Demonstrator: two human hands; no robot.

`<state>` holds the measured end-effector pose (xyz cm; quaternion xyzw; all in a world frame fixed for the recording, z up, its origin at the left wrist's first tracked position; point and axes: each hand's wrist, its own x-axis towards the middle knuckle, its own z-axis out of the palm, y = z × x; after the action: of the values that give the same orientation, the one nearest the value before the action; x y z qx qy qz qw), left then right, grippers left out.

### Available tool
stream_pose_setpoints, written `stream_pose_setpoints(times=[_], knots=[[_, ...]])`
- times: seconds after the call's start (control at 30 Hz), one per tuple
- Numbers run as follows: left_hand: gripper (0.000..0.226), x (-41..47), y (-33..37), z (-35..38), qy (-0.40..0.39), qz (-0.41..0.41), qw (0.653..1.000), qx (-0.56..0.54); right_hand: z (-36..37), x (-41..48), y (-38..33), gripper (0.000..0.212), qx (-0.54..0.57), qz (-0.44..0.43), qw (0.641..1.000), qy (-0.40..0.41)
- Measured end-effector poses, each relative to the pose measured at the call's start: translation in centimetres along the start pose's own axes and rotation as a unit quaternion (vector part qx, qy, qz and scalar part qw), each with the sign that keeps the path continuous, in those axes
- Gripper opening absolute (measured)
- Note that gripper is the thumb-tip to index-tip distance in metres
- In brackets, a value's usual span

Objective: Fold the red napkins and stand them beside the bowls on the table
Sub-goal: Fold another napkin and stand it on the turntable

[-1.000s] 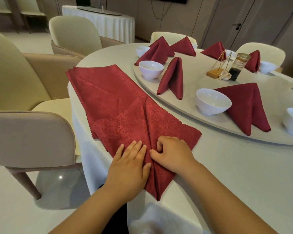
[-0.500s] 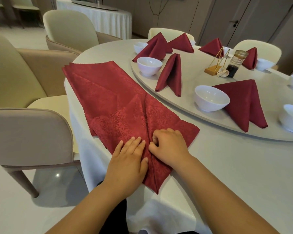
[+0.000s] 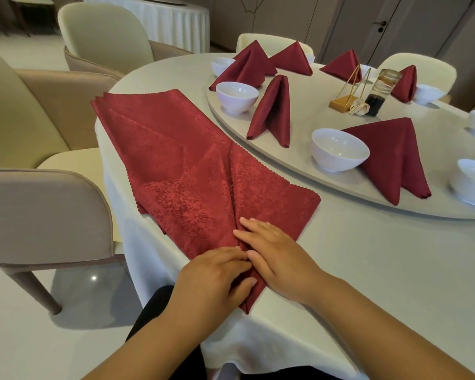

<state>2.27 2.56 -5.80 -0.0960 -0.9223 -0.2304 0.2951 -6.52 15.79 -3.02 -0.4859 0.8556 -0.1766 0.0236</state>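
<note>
Both hands have slid down the middle seam toward the near tip. The left hand [image 3: 214, 272] lies with bent fingers on the fold, though whether it pinches cloth I cannot tell; the right hand [image 3: 274, 259] presses flat, fingers straight. The half-folded napkin [image 3: 192, 198] sits on the napkin stack [image 3: 148, 127], its tip over the table edge [image 3: 285, 325]. Uneven pressure could skew the crease or shift the stack. Beyond, a bowl [image 3: 339, 152] has a standing napkin [image 3: 392, 154] beside it.

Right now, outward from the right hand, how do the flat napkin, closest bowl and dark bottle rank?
1. flat napkin, directly under the right hand.
2. closest bowl, ahead, at the turntable edge.
3. dark bottle, farther back on the turntable.
</note>
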Motion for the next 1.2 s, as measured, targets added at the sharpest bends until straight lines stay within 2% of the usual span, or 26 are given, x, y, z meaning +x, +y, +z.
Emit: stream_pose_setpoints(times=[0.07, 0.2, 0.3, 0.37, 0.47, 0.5, 0.57, 0.6, 0.67, 0.73, 0.77, 0.87, 0.93, 1.07, 1.2], knots=[[0.034, 0.0, 0.1, 0.1, -0.002, -0.010, 1.000, -0.004, -0.1, 0.3, 0.4, 0.082, -0.016, -0.001, 1.000, -0.018], [0.034, 0.0, 0.0, 0.2, -0.011, -0.021, 0.999, -0.022, -1.5, 1.5, 3.1, 0.088, -0.059, 0.043, 0.996, -0.042], [0.033, 0.0, 0.0, 0.2, -0.018, -0.025, 0.999, -0.030, -2.8, 2.6, 6.5, 0.073, -0.099, 0.113, 0.988, -0.040], [0.033, -0.1, 0.0, 0.2, -0.023, -0.030, 0.999, -0.032, -3.5, 3.2, 8.1, 0.058, -0.109, 0.175, 0.979, -0.001], [0.033, -0.1, -0.1, 0.2, -0.015, -0.027, 0.999, -0.026, -3.1, 4.0, 7.6, 0.043, -0.100, 0.234, 0.958, 0.130], [0.033, -0.2, -0.1, 0.2, -0.010, -0.022, 0.999, -0.022, -2.7, 4.2, 6.7, 0.042, -0.084, 0.220, 0.955, 0.178], [0.030, -0.3, 0.0, 0.2, 0.005, -0.021, 0.999, -0.029, -1.9, 4.3, 4.4, 0.038, -0.053, 0.126, 0.964, 0.226], [0.028, -0.3, 0.0, 0.1, 0.012, -0.029, 0.999, -0.040, -1.5, 4.3, 3.3, 0.040, -0.053, 0.060, 0.973, 0.216], [0.033, -0.3, 0.1, 0.1, 0.028, -0.052, 0.996, -0.070, -1.0, 4.1, 1.6, 0.051, -0.030, -0.025, 0.993, 0.115], [0.039, -0.5, 0.1, 0.3, 0.042, -0.058, 0.993, -0.094, -0.3, 3.7, 0.8, 0.066, 0.020, -0.036, 0.999, 0.019], [0.041, -0.5, 0.2, 0.3, 0.049, -0.057, 0.992, -0.100, 0.1, 3.5, 0.9, 0.072, 0.028, -0.030, 0.999, 0.002], [0.052, -0.4, 0.0, 0.3, 0.053, -0.056, 0.993, -0.094, 0.5, 3.6, 1.1, 0.076, 0.027, -0.010, 1.000, 0.000], [0.058, -0.4, -0.4, 0.1, 0.024, -0.059, 0.998, -0.027, 0.6, 3.6, 1.0, 0.074, 0.019, -0.010, 1.000, 0.001], [0.053, 0.3, -3.5, -1.0, -0.035, -0.058, 0.994, 0.089, 0.6, 3.6, 0.9, 0.075, 0.003, -0.014, 1.000, 0.000], [0.079, 2.0, -7.8, -3.5, -0.110, -0.105, 0.975, 0.163, 0.6, 3.5, 1.0, 0.079, 0.000, -0.011, 1.000, -0.012]])
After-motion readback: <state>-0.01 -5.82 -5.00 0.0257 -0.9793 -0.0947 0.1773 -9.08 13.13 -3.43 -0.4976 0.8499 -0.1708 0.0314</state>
